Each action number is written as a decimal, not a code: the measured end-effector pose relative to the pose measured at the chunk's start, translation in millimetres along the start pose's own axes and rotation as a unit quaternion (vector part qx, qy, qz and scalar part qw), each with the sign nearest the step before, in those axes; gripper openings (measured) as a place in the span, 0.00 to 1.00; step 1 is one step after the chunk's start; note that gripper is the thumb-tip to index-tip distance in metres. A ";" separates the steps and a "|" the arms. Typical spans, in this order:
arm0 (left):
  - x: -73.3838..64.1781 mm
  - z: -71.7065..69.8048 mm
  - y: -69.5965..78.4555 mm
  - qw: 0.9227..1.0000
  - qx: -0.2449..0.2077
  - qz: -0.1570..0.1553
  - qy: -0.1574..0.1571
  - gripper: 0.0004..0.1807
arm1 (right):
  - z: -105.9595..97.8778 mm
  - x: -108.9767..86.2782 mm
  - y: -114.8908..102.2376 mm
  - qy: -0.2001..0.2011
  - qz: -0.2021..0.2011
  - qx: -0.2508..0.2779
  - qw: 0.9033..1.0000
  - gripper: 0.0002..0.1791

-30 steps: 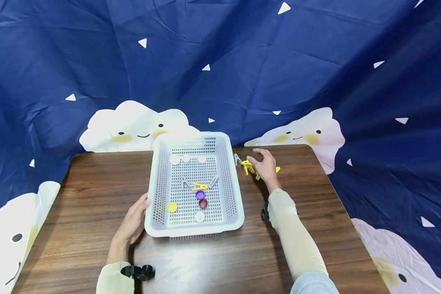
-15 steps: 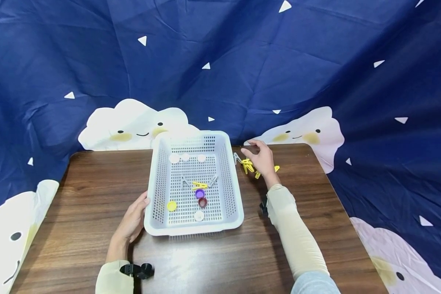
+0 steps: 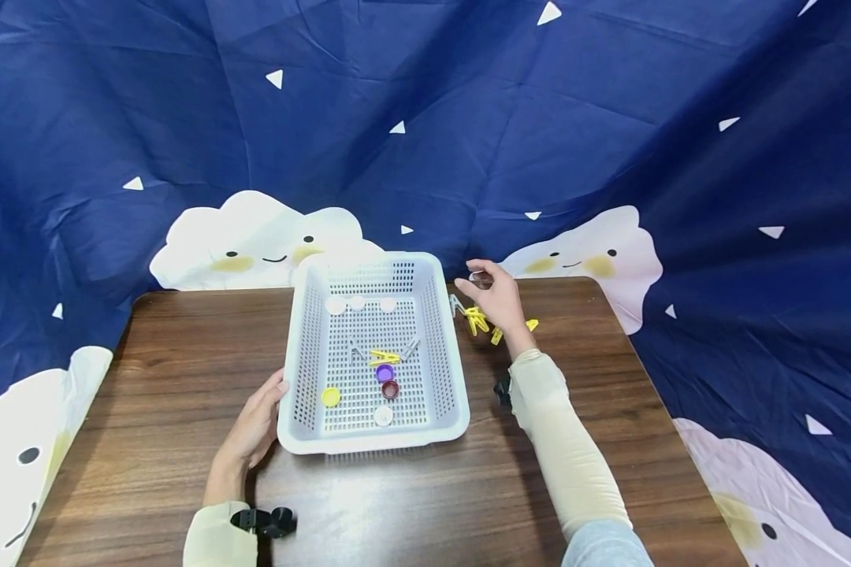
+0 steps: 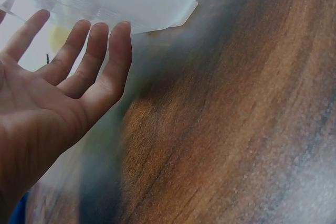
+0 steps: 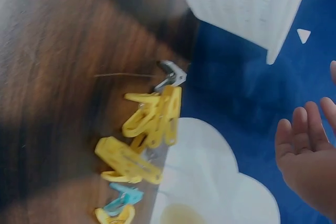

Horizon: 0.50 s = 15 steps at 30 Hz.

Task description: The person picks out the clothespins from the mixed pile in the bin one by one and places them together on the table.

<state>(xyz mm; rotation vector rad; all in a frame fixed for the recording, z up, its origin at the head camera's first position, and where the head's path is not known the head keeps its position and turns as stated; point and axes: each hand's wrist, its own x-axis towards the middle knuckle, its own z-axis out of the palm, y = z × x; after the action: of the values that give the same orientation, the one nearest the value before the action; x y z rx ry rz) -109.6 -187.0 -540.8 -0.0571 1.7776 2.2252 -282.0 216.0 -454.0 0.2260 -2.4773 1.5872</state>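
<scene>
A white perforated plastic basket [image 3: 372,446] stands mid-table in the head view. My left hand [image 3: 255,424] lies against its left side, and in the left wrist view its slightly bent fingers [image 4: 119,51] reach the basket wall. Beyond the basket's right rim, my right hand [image 3: 499,298] hovers with thumb and fingers spread apart and nothing between them. Below it on the table lie several yellow clothespins [image 5: 128,160], a grey clothespin [image 5: 176,76] and a teal clothespin [image 5: 125,196]. Inside the basket are a yellow clothespin [image 3: 383,358] and grey clothespins [image 3: 410,349].
The basket also holds a purple cap [image 3: 385,373], a dark red cap [image 3: 390,390], a yellow cap [image 3: 331,397] and several whitish caps [image 3: 383,416]. A blue curtain [image 3: 425,118] with clouds hangs behind the wooden table [image 3: 184,378].
My right hand has moved left and away from me, from over the yellow clothespins toward the table's far edge near the basket. My left hand stays at the basket.
</scene>
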 end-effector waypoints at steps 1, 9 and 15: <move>-0.1 0.1 -0.1 1.000 0.000 0.000 0.000 0.34 | 1.0 0.5 -2.5 -0.001 -0.003 0.003 1.000 0.24; 0.2 -0.5 -1.4 1.000 -0.001 0.002 -0.002 0.34 | 7.2 4.7 -19.4 -0.004 -0.034 0.011 0.999 0.22; 1.3 -0.7 -1.5 1.000 -0.006 0.002 -0.008 0.34 | 11.3 8.6 -33.6 -0.003 -0.041 0.016 0.999 0.21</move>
<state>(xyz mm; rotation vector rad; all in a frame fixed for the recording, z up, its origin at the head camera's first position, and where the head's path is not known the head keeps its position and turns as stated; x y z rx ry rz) -110.5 -187.2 -542.7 -0.0384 1.7586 2.2318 -283.5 191.5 -426.9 0.3330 -2.4160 1.5963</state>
